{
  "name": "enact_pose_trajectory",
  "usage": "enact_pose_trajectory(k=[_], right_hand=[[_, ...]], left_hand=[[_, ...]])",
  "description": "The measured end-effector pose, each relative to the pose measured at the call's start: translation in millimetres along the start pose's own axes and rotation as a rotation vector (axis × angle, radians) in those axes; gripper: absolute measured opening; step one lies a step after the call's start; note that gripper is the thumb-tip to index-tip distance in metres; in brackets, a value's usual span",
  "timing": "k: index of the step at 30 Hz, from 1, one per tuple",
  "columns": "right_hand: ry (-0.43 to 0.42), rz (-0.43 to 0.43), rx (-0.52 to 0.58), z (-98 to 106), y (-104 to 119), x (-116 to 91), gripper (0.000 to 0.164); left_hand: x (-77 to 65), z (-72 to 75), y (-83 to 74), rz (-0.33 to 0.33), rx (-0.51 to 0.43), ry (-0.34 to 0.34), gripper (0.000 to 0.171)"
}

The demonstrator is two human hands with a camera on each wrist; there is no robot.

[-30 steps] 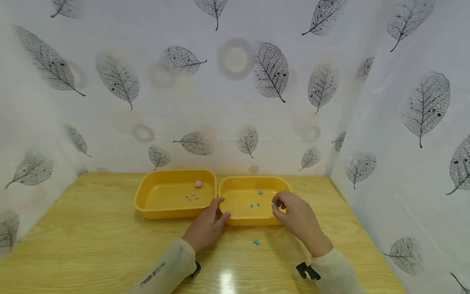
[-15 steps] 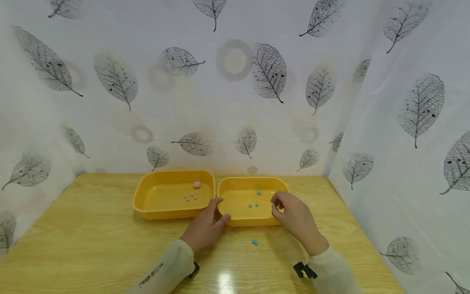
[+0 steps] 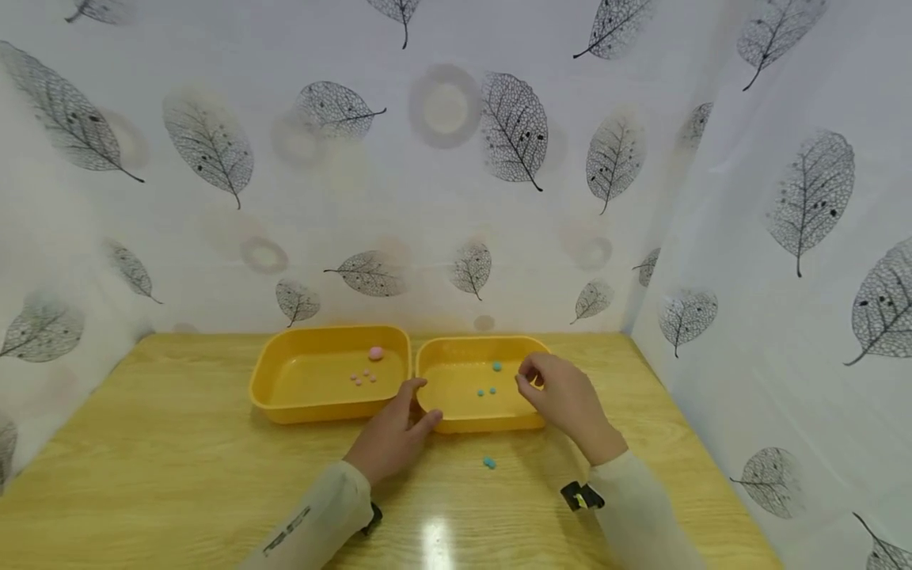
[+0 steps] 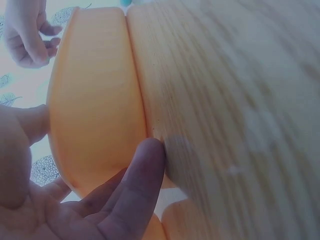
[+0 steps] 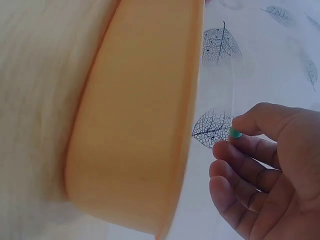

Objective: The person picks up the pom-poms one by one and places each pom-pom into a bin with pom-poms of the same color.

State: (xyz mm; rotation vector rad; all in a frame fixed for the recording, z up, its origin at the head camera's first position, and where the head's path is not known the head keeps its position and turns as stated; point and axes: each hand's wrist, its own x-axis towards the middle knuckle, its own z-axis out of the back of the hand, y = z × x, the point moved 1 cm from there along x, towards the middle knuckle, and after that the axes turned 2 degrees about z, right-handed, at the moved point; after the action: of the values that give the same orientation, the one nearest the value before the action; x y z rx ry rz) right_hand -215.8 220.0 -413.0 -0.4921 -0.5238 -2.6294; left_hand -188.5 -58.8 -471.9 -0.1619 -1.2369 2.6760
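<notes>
My left hand (image 3: 388, 439) holds the near left corner of the right yellow tray (image 3: 456, 426), fingers at its end and thumb against the front wall. In the left wrist view, that thumb (image 4: 145, 170) lies low on the tray's side. Over the tray's right end, my right hand (image 3: 570, 400) pinches a small teal ball (image 5: 235, 132) between thumb and index finger, seen in the right wrist view. Inside the tray lie two tiny teal balls (image 3: 487, 392) and a larger teal ball (image 3: 496, 366). Small teal pieces (image 3: 488, 462) lie on the table in front of it.
Left of it, close beside, stands another yellow tray (image 3: 313, 413) holding a larger pink ball (image 3: 375, 353) and several tiny pink balls (image 3: 363, 378). The wooden table (image 3: 178, 475) meets a leaf-patterned curtain (image 3: 413, 198) at the back and sides.
My right hand has lifted slightly relative to the tray, still pinching the teal ball. The left hand keeps its place on the tray. The head view has shifted a little.
</notes>
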Motion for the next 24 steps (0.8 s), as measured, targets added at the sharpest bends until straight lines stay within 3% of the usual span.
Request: enact_pose_trajectory(k=[5, 10, 17, 24], right_hand=[[0.079, -0.025, -0.009, 10.0, -5.5, 25.5, 0.005], [0.238, -0.033, 0.036, 13.0, -4.6, 50.8, 0.004], [0.422, 0.014, 0.02, -2.1, -9.6, 73.7, 0.007], [0.578, 0.038, -0.118, -26.9, -24.9, 80.8, 0.012]], left_hand=[[2.5, 0.4, 0.3, -0.004, -0.013, 0.001, 0.066], [2.8, 2.2, 1.7, 0.001, -0.023, -0.001, 0.067], [2.4, 3.0, 2.9, 0.02, -0.024, -0.009, 0.067], [4.2, -0.9, 3.0, 0.012, -0.016, 0.006, 0.067]])
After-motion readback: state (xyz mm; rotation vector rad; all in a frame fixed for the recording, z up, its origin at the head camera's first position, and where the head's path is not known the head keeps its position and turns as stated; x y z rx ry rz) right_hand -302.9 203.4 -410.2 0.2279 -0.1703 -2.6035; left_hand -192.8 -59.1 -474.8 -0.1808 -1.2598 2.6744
